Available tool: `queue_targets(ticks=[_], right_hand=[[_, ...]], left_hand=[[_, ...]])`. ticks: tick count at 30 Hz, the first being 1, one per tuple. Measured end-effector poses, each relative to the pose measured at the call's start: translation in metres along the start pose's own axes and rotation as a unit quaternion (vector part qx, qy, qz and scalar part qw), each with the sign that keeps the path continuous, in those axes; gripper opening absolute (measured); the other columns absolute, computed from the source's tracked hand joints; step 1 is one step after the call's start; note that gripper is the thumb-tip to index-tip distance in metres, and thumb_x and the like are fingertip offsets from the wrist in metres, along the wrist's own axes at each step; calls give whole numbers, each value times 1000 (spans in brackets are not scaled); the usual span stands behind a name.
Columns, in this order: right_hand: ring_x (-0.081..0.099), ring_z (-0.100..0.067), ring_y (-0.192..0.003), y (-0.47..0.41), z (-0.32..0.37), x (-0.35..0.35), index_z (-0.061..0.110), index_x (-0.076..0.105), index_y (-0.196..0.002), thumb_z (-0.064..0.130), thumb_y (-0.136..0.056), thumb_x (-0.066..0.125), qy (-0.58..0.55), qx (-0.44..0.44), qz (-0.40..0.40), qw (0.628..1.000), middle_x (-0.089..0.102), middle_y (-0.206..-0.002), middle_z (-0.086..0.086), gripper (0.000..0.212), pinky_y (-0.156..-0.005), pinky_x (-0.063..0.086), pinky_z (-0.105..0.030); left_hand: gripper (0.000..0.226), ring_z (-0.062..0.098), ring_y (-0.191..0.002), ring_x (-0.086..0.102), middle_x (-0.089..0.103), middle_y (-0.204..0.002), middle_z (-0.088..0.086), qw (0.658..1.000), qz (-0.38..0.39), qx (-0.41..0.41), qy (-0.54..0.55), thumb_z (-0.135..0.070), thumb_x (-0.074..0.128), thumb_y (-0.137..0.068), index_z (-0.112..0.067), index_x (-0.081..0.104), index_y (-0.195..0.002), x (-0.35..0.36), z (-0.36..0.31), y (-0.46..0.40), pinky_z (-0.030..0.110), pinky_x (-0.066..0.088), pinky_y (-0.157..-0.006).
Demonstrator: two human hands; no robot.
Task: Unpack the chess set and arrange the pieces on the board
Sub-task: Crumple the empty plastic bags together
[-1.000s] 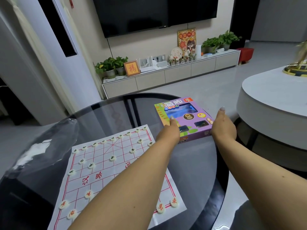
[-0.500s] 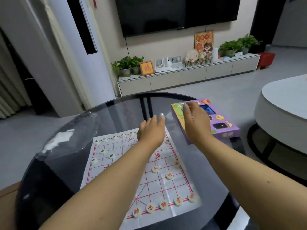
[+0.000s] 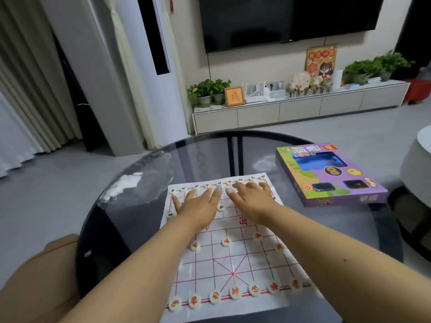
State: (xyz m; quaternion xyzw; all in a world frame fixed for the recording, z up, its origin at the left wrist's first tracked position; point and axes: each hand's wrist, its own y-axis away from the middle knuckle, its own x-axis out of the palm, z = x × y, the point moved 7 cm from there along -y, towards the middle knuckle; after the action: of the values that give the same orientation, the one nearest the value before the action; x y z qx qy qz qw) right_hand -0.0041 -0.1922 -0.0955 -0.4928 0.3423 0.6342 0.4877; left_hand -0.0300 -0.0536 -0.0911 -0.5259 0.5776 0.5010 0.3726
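A white paper board (image 3: 235, 259) with a red grid lies on the round glass table (image 3: 210, 159). White round pieces with red characters (image 3: 234, 292) line its near edge; pieces with dark characters (image 3: 220, 207) stand along the far half. My left hand (image 3: 198, 206) and my right hand (image 3: 251, 199) lie flat, palms down, fingers spread, on the far half of the board, holding nothing. The purple game box (image 3: 331, 176) rests on the table to the right, apart from both hands.
A crumpled clear plastic bag (image 3: 137, 183) lies on the table left of the board. Beyond the table stand a TV cabinet (image 3: 300, 108) with plants and a white round table (image 3: 417, 164) at the right. My knee (image 3: 42, 276) shows at lower left.
Both hands left the purple box and moved left onto the board's far half, now lying flat. The view swung left, so the box sits farther right.
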Motion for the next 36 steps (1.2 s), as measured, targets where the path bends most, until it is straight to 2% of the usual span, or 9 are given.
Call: queue_targets(ticks=[3, 10, 15, 20, 24, 27, 29, 32, 36], right_hand=[[25, -20, -140, -10, -3, 0, 22, 30, -145, 56, -95, 4, 6, 14, 5, 1000, 36, -150, -3, 66, -114, 7, -47], [24, -22, -141, -35, -11, -4, 21, 27, -146, 53, -96, 4, 37, 31, 6, 999, 33, -152, -3, 63, -114, 6, -48], [26, -22, -140, -53, -21, -3, 24, 30, -144, 56, -95, 4, 34, 46, -7, 998, 37, -149, -3, 64, -115, 7, -49], [36, -21, -133, -66, -6, -7, 24, 41, -137, 59, -93, 7, 14, 34, -69, 997, 50, -139, -4, 65, -111, 15, -47], [41, -20, -127, -71, 30, -7, 22, 47, -131, 59, -94, 9, -30, -3, -82, 996, 57, -129, -2, 65, -107, 22, -44], [44, -21, -123, -72, 58, -6, 20, 51, -128, 57, -96, 11, -68, -22, -83, 994, 60, -124, -1, 63, -104, 24, -43], [46, -22, -120, -72, 74, -5, 19, 53, -125, 55, -97, 13, -88, -31, -84, 992, 61, -121, -1, 61, -104, 26, -42], [49, -23, -114, -74, 95, -1, 17, 55, -120, 54, -97, 13, -118, -29, -73, 990, 62, -116, -3, 60, -101, 30, -42], [55, -24, -105, -77, 116, 5, 13, 54, -119, 58, -96, 15, -272, 4, -35, 962, 62, -115, -7, 64, -96, 43, -42]], left_hand=[[49, 20, -148, -4, 21, -157, -12, 1000, -1, 15, -9, -35, 5, -103, -42, 4, -151, -2, -3, -7, 59, -18, -108], [49, 19, -148, -7, 12, -160, -12, 999, 14, 5, 44, -44, 1, -101, -43, 2, -150, -2, -4, -40, 59, -19, -109], [64, 18, -148, -4, 22, -158, -6, 997, 18, 4, 70, -60, -3, -95, -36, 14, -152, 3, -7, -60, 56, -20, -110], [55, 22, -144, 14, 34, -152, -6, 996, -65, 32, 49, -52, 7, -100, -35, 34, -144, -13, 8, -62, 59, -6, -113], [67, 29, -138, 25, 44, -144, 5, 982, -166, -67, 55, -56, 7, -97, -24, 59, -125, -42, 69, -60, 57, 10, -114], [84, 28, -144, 13, 36, -151, 9, 972, -146, -166, 78, -63, 0, -93, -22, 70, -115, -46, 120, -50, 56, 0, -116], [91, 29, -145, 14, 41, -148, 10, 974, -97, -192, 68, -66, -6, -90, -21, 70, -116, -40, 139, -45, 56, -7, -113], [96, 31, -138, 32, 50, -140, 14, 976, -44, -199, 78, -68, -9, -88, -16, 61, -127, -32, 150, -42, 54, -3, -115], [90, 31, -131, 41, 54, -133, 18, 972, -84, -183, 120, -63, -4, -93, -8, 59, -125, -41, 151, -37, 46, 11, -114]])
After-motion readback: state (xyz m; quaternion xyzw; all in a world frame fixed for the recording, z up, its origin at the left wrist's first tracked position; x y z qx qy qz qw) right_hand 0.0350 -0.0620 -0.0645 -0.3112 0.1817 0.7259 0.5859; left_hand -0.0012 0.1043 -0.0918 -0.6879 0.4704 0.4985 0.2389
